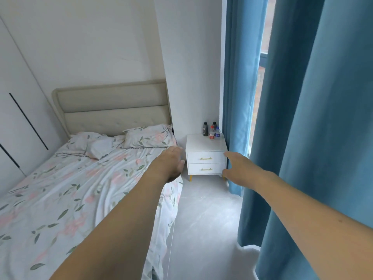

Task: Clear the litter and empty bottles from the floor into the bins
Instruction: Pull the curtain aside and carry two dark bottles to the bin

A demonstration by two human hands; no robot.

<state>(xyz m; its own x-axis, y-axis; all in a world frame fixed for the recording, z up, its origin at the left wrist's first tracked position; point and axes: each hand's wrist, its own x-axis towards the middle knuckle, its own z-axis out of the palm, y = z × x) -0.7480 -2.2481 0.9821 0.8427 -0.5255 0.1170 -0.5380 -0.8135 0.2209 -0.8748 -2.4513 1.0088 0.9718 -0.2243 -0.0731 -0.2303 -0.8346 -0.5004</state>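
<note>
Reaching forward over the bed's edge, the left hand [172, 164] is slack-fingered and holds nothing; beyond and between the hands, four upright bottles [211, 130] cluster at the back of the white nightstand [205, 160] (not on the floor); the right hand [235, 168], fingers spread and likewise unladen, lies nearer them.

We could not read the labels on the bottles [211, 130] on the nightstand [205, 145] — too small — and one dark bottle stood half hidden behind the others. The left hand [171, 163] covered its own fingertips from us. The bed [70, 188] ran off the left and bottom edges, and the curtain [312, 138] hid most of the window.
</note>
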